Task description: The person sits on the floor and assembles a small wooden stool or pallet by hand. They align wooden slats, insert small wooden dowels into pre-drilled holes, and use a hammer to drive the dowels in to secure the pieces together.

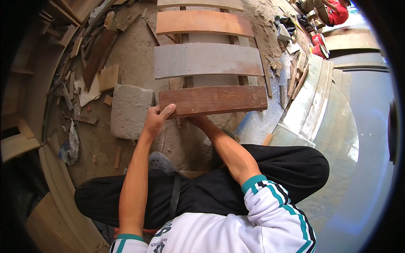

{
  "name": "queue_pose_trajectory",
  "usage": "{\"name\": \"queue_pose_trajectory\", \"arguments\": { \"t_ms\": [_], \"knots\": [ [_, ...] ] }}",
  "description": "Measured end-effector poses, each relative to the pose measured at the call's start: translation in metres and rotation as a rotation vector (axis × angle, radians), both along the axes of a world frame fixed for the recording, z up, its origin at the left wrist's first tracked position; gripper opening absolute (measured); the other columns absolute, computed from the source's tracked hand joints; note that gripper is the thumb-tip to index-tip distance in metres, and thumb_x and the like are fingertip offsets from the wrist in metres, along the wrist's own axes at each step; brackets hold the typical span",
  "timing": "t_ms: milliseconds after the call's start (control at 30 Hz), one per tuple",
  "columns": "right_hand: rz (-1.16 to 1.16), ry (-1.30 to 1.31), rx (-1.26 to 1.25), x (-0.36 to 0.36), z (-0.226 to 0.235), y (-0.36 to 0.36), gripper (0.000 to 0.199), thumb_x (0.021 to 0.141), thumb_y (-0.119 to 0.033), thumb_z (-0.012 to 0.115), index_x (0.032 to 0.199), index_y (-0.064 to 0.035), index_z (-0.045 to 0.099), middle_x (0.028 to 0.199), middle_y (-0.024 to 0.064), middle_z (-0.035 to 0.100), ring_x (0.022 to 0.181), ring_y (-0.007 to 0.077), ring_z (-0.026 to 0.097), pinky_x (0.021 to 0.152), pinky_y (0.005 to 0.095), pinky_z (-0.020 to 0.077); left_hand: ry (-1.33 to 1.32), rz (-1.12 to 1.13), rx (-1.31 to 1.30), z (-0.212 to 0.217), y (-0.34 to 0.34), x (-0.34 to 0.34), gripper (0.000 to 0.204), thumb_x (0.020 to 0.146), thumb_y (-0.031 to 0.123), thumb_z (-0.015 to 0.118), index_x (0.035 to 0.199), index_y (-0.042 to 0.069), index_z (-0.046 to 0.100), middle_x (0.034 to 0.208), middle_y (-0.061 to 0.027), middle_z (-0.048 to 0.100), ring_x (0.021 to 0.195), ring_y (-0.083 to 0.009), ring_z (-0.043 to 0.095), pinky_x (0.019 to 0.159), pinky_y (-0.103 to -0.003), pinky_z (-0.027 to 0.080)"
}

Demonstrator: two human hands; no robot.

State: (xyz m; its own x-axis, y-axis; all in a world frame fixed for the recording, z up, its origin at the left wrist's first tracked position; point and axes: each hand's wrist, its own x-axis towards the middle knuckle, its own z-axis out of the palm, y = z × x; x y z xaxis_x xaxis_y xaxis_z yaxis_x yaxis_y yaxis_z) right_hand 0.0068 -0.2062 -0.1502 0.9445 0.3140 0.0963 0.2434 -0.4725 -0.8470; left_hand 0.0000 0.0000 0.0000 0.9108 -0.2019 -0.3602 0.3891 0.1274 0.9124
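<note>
Left hand (157, 119) reached forward on a bare, nearly straight forearm, fingers curled over, thumb stretched rightward on top. Right hand (199, 121) sat just right of the left, mostly hidden, grip unclear; its forearm ran back to a pushed-up white, teal-cuffed sleeve. Person squatted, knees spread.

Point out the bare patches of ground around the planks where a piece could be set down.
Bare dirt lies between the grey stone block and the scrap pile at left, and above the block beside the grey plank. The right side is crowded with offcuts and stacked sheets.
</note>
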Motion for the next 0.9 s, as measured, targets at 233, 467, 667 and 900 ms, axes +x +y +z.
{"name": "queue_pose_trajectory", "arguments": {
  "t_ms": [233,467,667,900],
  "knots": [
    [0.007,-0.089,-0.031,-0.002,0.008,0.002,0.026,0.094,-0.017,0.064,0.119,-0.0074,0.063,0.121,0.0142,0.064,0.115,0.0318,0.059,0.097,0.0446,0.0451,0.025,0.012,0.062,0.015,-0.003,-0.001,0.041,0.094,0.036,0.071,0.099,-0.005,0.074,0.09,-0.0025,0.071,0.082,-0.0084,0.06,0.078,-0.026,0.049],
    [0.075,0.101,0.025,-0.015,0.022,0.0,0.037,0.084,-0.018,0.075,0.119,-0.0084,0.064,0.115,0.015,0.065,0.11,0.0345,0.06,0.09,0.0455,0.0479,-0.002,0.093,0.193,0.033,-0.011,0.0,0.044,0.093,0.038,0.071,0.097,-0.006,0.074,0.088,-0.0025,0.07,0.081,-0.0083,0.059,0.077,-0.025,0.048],
    [0.222,0.3,-0.184,-0.043,0.04,0.0,0.038,0.08,-0.017,0.076,0.115,-0.0055,0.066,0.113,0.0208,0.066,0.105,0.0413,0.063,0.088,0.0456,0.0512,-0.045,0.141,0.174,0.04,0.002,0.012,0.041,0.092,0.039,0.072,0.083,-0.001,0.074,0.071,0.0033,0.06,0.066,-0.005,0.049,0.059,-0.025,0.039],
    [0.14,0.083,-0.07,-0.057,0.038,0.004,0.033,0.08,-0.017,0.077,0.107,-0.0021,0.067,0.108,0.0229,0.067,0.103,0.0432,0.064,0.088,0.047,0.0521,-0.054,0.121,0.201,0.046,0.01,0.018,0.042,0.092,0.039,0.073,0.07,0.003,0.07,0.062,0.0071,0.05,0.059,-0.0028,0.04,0.052,-0.026,0.031]
  ]
}}
